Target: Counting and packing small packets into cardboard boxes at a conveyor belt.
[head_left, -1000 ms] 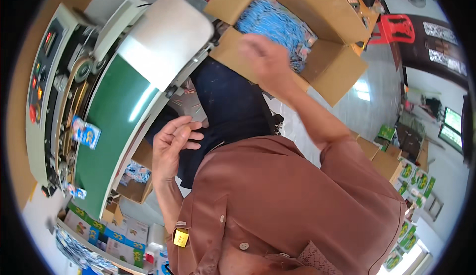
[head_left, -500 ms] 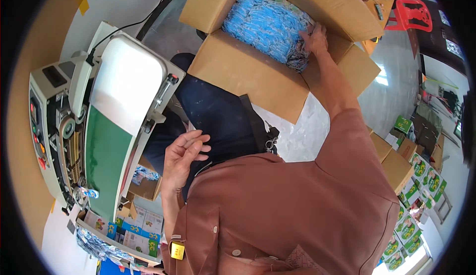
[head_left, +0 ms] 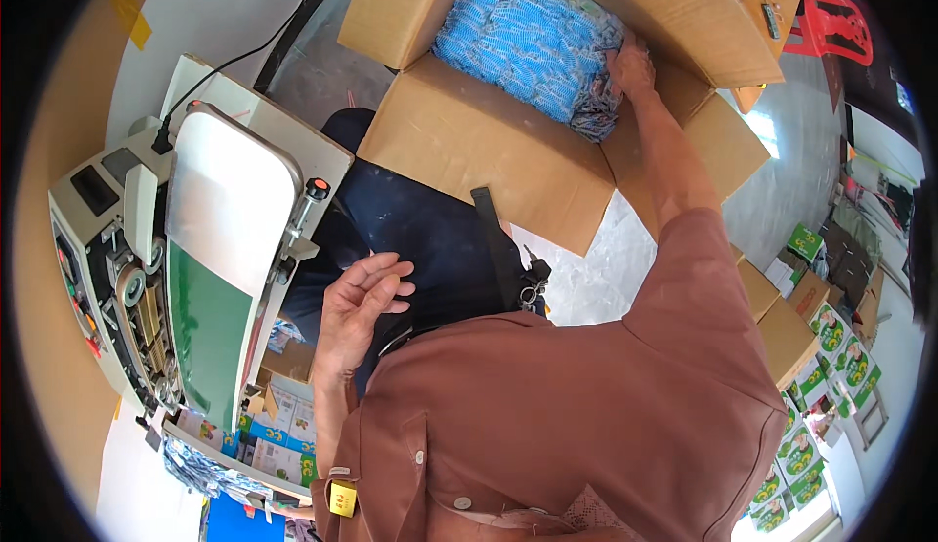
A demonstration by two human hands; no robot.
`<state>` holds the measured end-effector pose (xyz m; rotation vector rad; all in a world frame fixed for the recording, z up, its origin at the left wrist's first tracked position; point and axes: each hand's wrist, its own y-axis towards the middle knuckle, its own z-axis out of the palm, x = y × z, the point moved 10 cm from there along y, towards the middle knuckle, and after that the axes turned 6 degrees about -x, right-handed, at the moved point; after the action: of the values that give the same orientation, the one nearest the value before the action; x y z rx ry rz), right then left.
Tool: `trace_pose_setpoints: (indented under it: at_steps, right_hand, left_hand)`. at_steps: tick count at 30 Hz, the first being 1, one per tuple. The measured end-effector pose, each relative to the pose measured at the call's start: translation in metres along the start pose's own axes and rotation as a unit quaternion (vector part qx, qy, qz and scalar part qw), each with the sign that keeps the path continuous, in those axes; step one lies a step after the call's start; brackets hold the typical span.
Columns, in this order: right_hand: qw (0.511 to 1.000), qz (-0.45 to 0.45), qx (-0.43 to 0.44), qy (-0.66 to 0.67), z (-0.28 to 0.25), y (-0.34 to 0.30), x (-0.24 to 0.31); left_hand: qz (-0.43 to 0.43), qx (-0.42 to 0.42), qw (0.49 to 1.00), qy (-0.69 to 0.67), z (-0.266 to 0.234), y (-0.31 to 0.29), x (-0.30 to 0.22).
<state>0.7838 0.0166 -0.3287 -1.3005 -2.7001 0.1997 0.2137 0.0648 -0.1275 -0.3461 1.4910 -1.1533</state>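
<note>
Touching crinkled blue packets (head_left: pixel 528 48)

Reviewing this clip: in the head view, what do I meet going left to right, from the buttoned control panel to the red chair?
Control panel → green belt → left hand → blue packets → right hand → red chair.

Red chair (head_left: pixel 836 26) near wooden table (head_left: pixel 788 6), upper right; green-and-white cartons (head_left: pixel 801 444), lower right; yellow tape (head_left: pixel 130 14), upper left.
</note>
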Motion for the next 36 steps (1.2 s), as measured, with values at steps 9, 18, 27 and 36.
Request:
trace_pose_setpoints:
  at_steps: [9,18,27,36]
  right_hand:
    - [0.995,-0.04,0.016,-0.088,-0.02,0.004,0.003]
    - [0.995,-0.088,-0.016,-0.036,-0.104,-0.068,0.032]
    - [0.892,-0.3,0.071,0.332,-0.249,-0.268,0.213]
    - [0.776,-0.354,0.301,0.427,-0.259,-0.374,0.331]
  left_hand:
    - [-0.004,0.0,1.0,-0.004,-0.003,-0.003,0.006]
    - [0.086,0.037,0.995,0.019,0.017,0.006,-0.017]
    - [0.534,-0.051,0.798,0.274,0.077,0.004,-0.143]
    - [0.302,0.082,0.949,0.034,-0.005,-0.045,-0.072]
